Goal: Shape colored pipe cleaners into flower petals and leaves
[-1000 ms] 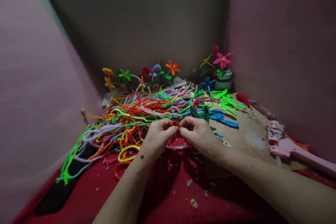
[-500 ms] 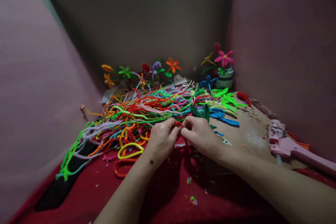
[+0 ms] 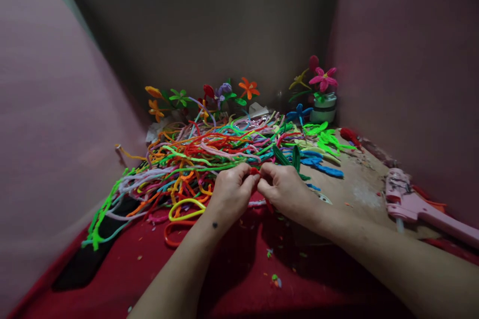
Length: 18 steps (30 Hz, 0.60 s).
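Between my two hands is a small red fuzzy stem (image 3: 255, 171), mostly hidden by my fingers. My left hand (image 3: 232, 187) pinches its left side with thumb and fingertips. Closed on its other side, my right hand (image 3: 284, 188) almost touches the left one. A piece of red hangs below the right fingers. Just beyond my hands lies a large tangled heap of coloured fuzzy stems (image 3: 217, 147). Dark green leaf shapes (image 3: 286, 157) are right behind my right hand.
A pink glue gun (image 3: 406, 204) lies at the right on cardboard (image 3: 359, 179). Fuzzy flowers, one pink (image 3: 324, 79) above a pale pot (image 3: 323, 108), stand behind. Yellow scissor handles (image 3: 187, 209) lie left of my hands, on the red cloth (image 3: 149, 279).
The view has shifted slightly. My hands stay together on the red stem, with small finger movements; the hanging red piece shows less now.
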Each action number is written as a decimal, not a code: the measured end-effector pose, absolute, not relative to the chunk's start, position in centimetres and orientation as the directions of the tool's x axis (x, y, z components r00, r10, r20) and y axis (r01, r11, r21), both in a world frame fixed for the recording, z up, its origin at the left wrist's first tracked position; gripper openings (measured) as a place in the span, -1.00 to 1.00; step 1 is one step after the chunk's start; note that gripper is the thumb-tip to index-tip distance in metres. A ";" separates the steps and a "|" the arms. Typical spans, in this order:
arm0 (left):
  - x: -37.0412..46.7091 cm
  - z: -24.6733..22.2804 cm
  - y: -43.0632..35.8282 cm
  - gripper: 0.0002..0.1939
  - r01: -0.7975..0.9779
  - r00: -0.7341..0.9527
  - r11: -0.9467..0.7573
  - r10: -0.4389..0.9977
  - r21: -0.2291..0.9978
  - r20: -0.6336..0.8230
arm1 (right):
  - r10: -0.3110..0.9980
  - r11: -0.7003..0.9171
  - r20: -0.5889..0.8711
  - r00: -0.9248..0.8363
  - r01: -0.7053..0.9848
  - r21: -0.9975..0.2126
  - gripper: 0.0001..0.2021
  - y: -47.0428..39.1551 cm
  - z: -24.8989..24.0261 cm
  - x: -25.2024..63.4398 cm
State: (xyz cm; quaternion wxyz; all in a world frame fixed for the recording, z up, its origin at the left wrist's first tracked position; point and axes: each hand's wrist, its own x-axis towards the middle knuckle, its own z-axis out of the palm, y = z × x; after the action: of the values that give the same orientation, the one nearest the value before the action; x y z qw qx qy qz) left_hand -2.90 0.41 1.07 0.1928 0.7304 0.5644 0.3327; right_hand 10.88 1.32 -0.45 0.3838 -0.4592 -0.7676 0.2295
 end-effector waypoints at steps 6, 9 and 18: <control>-3.2 1.4 0.6 -0.79 0.574 0.097 -0.242 0.969 0.782 0.229 | 0.931 0.322 0.219 -0.291 0.377 -0.868 -0.88 1.6 0.2 10.8; -3.6 1.9 0.8 -0.75 0.402 0.114 -0.150 0.987 0.903 0.113 | 0.936 0.078 0.022 -0.352 0.147 -0.986 -0.90 1.7 0.6 10.7; -3.5 2.4 0.7 -0.76 0.140 0.150 -0.083 0.987 0.987 0.062 | 0.934 0.033 0.043 -0.356 -0.034 -0.999 -0.88 1.6 0.2 11.0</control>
State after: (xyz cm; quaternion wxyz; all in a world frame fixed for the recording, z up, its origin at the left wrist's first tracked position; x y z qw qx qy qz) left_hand -3.50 0.72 2.45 0.4786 0.5880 0.4789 0.4425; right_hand 11.00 1.63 0.17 0.4176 -0.3844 -0.5849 0.5794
